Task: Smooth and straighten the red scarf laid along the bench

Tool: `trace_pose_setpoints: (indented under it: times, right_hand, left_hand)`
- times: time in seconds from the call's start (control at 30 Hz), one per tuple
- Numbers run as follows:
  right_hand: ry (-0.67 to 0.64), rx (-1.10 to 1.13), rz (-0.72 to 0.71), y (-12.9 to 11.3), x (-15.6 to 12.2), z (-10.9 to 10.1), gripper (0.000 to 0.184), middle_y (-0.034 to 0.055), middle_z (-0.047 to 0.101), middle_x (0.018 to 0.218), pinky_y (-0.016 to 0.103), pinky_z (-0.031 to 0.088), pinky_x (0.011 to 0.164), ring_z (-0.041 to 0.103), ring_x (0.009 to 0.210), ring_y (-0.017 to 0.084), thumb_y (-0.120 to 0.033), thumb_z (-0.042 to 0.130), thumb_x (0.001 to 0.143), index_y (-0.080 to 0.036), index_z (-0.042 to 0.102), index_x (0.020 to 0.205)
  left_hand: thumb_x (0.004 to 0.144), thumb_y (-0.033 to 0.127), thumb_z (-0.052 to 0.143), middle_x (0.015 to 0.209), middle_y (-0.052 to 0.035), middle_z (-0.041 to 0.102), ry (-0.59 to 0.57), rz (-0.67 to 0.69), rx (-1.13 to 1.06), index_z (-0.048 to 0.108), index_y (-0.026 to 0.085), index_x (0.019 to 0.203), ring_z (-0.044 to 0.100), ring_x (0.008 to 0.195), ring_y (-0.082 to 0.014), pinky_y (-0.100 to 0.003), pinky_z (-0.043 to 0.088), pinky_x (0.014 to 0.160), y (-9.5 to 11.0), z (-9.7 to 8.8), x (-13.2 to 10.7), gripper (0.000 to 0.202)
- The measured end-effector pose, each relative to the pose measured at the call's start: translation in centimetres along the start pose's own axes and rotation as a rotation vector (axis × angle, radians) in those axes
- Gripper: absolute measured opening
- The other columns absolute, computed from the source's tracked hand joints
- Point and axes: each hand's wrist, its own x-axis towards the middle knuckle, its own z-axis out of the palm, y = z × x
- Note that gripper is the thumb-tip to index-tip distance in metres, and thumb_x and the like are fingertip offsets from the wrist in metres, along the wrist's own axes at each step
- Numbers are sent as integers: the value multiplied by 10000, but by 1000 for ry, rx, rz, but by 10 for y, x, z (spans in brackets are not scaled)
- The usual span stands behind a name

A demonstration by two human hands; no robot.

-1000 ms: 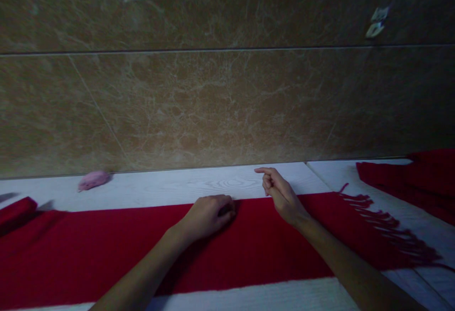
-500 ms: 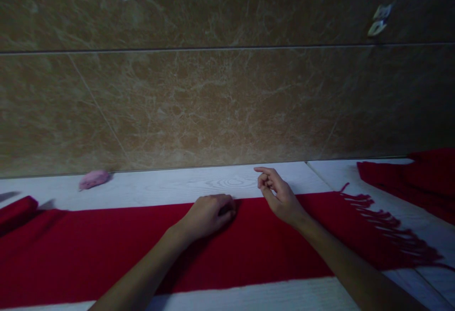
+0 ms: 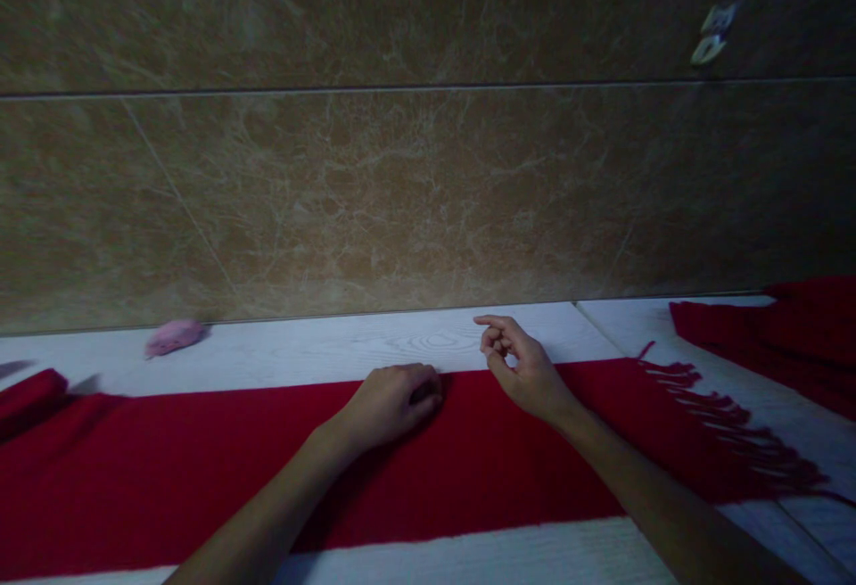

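A long red scarf (image 3: 220, 469) lies spread flat, with a fringe (image 3: 732, 424) at its right end. My left hand (image 3: 394, 398) rests on the scarf near its far edge, fingers curled and turned down. Its fingertips are partly hidden, so I cannot tell whether they pinch any cloth. To the right, my right hand (image 3: 525, 366) is over that same edge, palm turned left. Its index finger stretches out while the other fingers bend toward the thumb; nothing shows in it.
Behind the white wood-grain surface (image 3: 374, 340) rises a brown marbled tile wall (image 3: 401, 201). A small pink item (image 3: 175, 336) lies near the wall at left. Thicker red cloth (image 3: 30, 398) shows at the left edge, and more red fabric (image 3: 776, 335) lies at right.
My right hand has shifted very slightly left. The left hand and the scarf look the same, and the view has moved a little.
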Motion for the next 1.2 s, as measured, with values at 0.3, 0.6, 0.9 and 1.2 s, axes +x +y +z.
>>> trace_pose_setpoints:
  times: [0.3,0.6,0.9,1.2]
  right_hand:
    - [4,-123,-95,2,4,-13,176,23,592,821,284,443,621,536,691,147,-201,502,909,-219,670,962]
    - [-69,-184,-57,14,5,-19,150,5,624,776,265,418,592,519,631,131,-234,540,915,-207,687,906]
    - [-369,-353,-23,18,0,-16,227,18,606,765,267,390,622,551,677,137,-258,540,945,-201,707,803]
    - [-487,-478,72,12,-2,-11,264,33,658,825,279,395,697,584,766,158,-251,504,972,-198,728,843]
  left_hand:
    - [911,296,554,894,-10,744,-3,-1,-16,706,244,985,649,740,-168,-251,429,681,-2,-3,-1,177]
    - [935,322,554,922,-24,718,148,-86,65,696,230,974,634,785,-166,-247,414,682,-10,-5,2,173]
    - [914,256,596,966,-19,726,162,-89,37,734,247,1005,654,831,-171,-249,450,719,-16,-3,5,165]
    - [956,295,547,1199,-11,744,38,9,31,698,290,1241,699,1068,-226,-332,520,922,-8,4,1,323]
